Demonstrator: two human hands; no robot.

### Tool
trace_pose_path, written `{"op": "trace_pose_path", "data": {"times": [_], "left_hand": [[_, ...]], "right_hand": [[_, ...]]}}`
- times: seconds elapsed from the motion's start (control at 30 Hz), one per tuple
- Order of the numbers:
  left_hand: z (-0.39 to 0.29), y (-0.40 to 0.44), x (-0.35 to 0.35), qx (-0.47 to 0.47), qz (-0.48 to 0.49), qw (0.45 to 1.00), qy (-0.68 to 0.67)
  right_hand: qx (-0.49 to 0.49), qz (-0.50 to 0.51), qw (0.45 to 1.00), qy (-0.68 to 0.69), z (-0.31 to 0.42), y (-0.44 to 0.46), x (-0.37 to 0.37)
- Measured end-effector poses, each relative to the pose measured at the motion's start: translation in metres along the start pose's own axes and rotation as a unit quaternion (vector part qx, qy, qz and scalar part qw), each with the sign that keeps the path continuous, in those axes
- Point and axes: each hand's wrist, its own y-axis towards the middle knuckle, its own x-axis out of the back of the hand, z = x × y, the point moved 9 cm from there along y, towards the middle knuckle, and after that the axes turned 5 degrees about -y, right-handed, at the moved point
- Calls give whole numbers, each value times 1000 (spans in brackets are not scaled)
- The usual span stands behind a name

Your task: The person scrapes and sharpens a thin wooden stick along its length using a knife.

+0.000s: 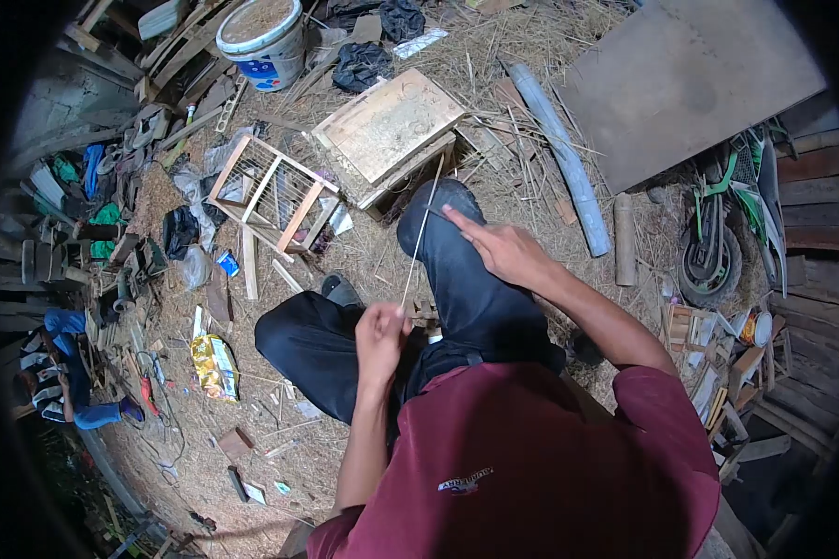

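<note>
Diagonally, a thin pale stick (416,253) runs between the two hands — its long axis rising from the left hand (382,337), up across the bent right knee (438,224), to a far end near the wooden box (393,126). The left hand is curled into a narrow pinch around the near end of the stick, low in front of the person's lap. Farther forward and to the right, the right hand (502,250) reaches in from the side, fingers stretched toward the stick. A dark, narrow piece (437,212) shows at those fingertips, lying crosswise to the stick above the knee; I cannot tell whether the hand is closed around it, since the palm is turned away.

So the left hand is nearer the stick's lower end, while the right hand is beside its upper half. Left of the box, a wooden frame with thin bars (275,196) sits tilted on the littered ground (182,456) — well apart from both hands.
</note>
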Motion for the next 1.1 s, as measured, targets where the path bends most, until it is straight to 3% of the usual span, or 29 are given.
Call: {"op": "trace_pose_path", "data": {"times": [0.13,0.23,0.43,0.6,0.83,0.97,1.1], "left_hand": [[-19,63,-56,-11,7,1000,-3],[-13,82,-69,-30,5,999,9],[8,22,-36,-5,43,997,65],[24,-36,19,110,34,993,-11],[-12,27,-35,29,37,999,23],[-27,80,-71,-34,23,995,94],[-10,64,-59,-33,41,996,66]], "right_hand": [[5,63,996,-54,9,-4,-3],[-28,46,996,-71,7,-4,3],[-66,28,994,-78,-8,-6,5],[-86,22,995,-50,-15,-7,8],[-3,39,998,-54,2,-4,-6],[-11,51,998,-45,5,-1,-1],[-46,36,997,-56,1,-1,7]]}}
